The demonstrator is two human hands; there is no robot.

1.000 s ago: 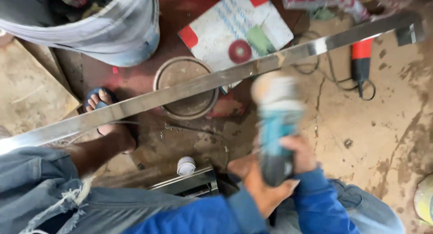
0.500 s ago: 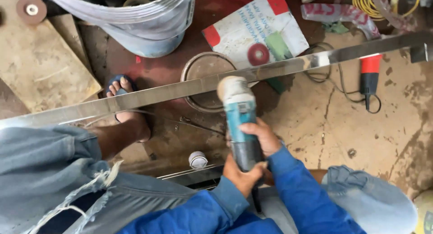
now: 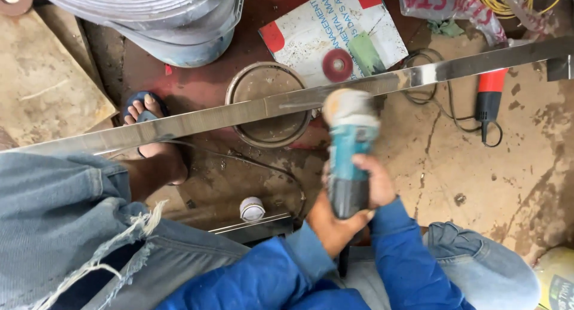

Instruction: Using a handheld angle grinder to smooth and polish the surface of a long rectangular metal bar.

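Gripping teal grinder [image 3: 348, 148] w/ both hands [image 3: 353, 202], head on steel bar [image 3: 239, 111].

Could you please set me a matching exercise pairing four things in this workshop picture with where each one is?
Things:
1. teal angle grinder
2. red disc
3. round tin lid
4. red-handled tool

Places:
a. on the printed card
b. on the floor, partly under the long steel bar
c. held by both the left hand and the right hand
d. on the floor by the bar's right end

Pairs: 1-c, 2-a, 3-b, 4-d
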